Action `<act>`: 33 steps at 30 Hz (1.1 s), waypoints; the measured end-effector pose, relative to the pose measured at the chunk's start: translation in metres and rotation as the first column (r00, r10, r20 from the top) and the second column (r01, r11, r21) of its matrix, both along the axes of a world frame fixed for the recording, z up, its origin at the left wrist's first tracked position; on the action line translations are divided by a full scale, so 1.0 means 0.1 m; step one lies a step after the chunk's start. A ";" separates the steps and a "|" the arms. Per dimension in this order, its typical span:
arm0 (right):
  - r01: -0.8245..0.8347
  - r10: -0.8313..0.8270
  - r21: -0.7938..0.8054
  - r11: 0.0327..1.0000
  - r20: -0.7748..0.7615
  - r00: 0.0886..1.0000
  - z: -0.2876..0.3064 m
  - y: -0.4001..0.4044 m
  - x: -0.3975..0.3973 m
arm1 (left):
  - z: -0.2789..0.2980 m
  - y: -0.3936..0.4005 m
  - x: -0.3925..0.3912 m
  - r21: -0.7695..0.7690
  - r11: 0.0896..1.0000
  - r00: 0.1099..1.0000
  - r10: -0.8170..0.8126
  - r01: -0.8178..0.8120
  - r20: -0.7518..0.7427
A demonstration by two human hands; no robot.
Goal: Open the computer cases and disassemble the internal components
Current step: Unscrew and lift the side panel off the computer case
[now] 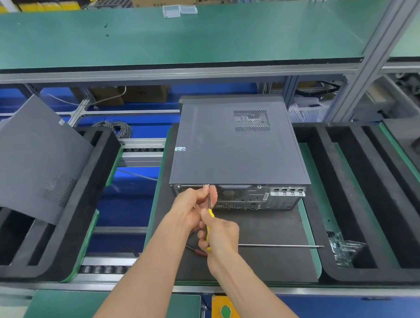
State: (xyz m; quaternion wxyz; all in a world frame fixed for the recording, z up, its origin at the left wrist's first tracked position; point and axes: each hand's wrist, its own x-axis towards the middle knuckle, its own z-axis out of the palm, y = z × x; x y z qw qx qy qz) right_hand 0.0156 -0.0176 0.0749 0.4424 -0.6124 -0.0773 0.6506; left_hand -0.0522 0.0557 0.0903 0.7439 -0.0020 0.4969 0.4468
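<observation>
grey computer case [233, 140] lying flat on a dark mat [264, 231] on the desk, back panel facing near. right hand [220, 236] wrapped round the yellow handle of a screwdriver [210, 206], tip at a screw [206, 186] on the panel's top edge. left hand [196, 207] pinching the metal shaft near the tip. probably loosening the cover screw: best to keep the shaft in line with the screw, press inward, turn slowly so the tip stays seated. spare long screwdriver [279, 245] lying on the mat nearby.
</observation>
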 end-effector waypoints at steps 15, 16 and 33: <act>-0.048 0.047 0.015 0.999 0.062 0.997 -0.03 0.02 -0.06 | 0.00 -0.01 0.00 0.035 0.997 0.995 -0.072 0.074 -0.076; -0.041 0.041 0.000 0.999 0.042 0.998 -0.02 0.04 -0.06 | -0.01 0.00 0.00 0.039 0.996 0.994 -0.073 0.076 -0.085; -0.026 0.032 -0.038 0.999 0.174 0.984 -0.01 0.02 0.01 | -0.06 -0.01 0.01 0.041 0.999 0.999 0.006 -0.004 -0.042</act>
